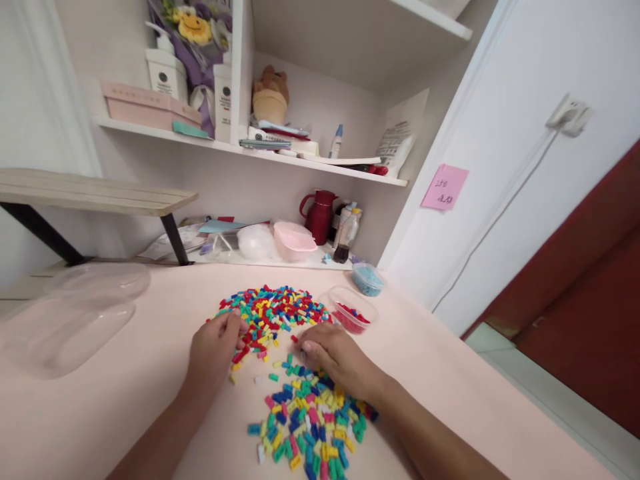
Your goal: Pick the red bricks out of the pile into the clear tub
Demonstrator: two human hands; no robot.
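Right hand (336,353): fingers curled, thumb in close; red brick (295,339) at the fingertips, about 10 o'clock, can't tell if pinched. Left hand (216,341): fingers bent inward at the edge of the far brick pile (280,303), can't tell if gripping anything. That mixed pile sits at 2 o'clock from the left hand, 10–11 from the right. Near brick pile (313,427), looser, at 6–7 o'clock from the right hand, partly under it. Tub with red bricks (375,311) at 1 o'clock, blue-filled tub (368,289) just beyond. Clear plastic containers (75,327) at 9 o'clock from the left hand, on the pink tabletop (165,313).
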